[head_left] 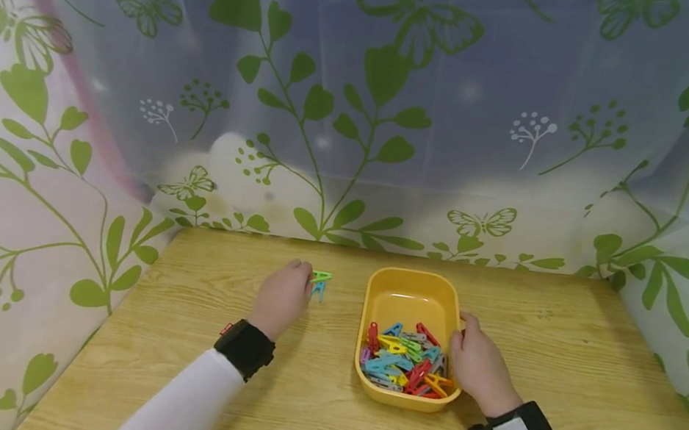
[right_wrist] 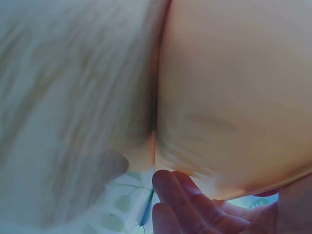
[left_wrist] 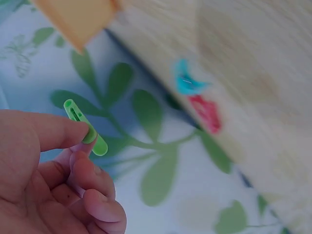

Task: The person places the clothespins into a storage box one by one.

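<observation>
Between thumb and forefinger, my left hand (head_left: 284,299) pinches a green clothespin (left_wrist: 78,117), held above the table left of the basket. A blue clothespin (left_wrist: 187,80) and a red clothespin (left_wrist: 207,114) lie on the table near that hand; the head view does not show the red one. On the right, my right hand (head_left: 485,366) grips the side rim of a yellow plastic basket (head_left: 397,400), its fingers against the outer wall. Many loose clothespins (head_left: 392,362) in red, blue, yellow, green, grey and orange are heaped in the basket's near half.
The wooden table (head_left: 190,400) runs back to a hanging curtain (head_left: 508,61) printed with leaves and butterflies. More curtain closes off the left and right sides. A black band with a camera is strapped round each wrist.
</observation>
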Demonstrator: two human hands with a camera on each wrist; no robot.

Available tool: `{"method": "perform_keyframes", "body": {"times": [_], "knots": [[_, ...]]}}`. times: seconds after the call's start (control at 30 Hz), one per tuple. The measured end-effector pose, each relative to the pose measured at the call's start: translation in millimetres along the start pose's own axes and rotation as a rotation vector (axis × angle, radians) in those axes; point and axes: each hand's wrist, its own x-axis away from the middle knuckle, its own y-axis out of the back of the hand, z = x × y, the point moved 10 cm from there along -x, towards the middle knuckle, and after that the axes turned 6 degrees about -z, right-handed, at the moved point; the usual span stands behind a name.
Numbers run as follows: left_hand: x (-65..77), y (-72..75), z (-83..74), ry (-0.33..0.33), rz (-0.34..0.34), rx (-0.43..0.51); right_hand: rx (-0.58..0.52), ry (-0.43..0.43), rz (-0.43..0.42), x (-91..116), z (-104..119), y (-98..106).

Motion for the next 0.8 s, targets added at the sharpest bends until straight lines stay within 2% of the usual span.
{"method": "perform_keyframes", "body": {"times": [0.23, 0.5, 0.8], "knots": [[3.9, -1.0, -44.2, -0.104, -0.006, -0.025, 0.004, 0.001, 0.006, 0.2, -0.2, -0.8], [17.8, -5.1, -90.1, -0.195, 0.063, -0.01, 0.002, 0.007, -0.002, -0.2, -0.1, -0.8], [30.8, -10.0, -119.6, -0.255, 0.097, -0.024, -0.003, 0.008, -0.002, 0.7, 1.4, 0.3]]}}
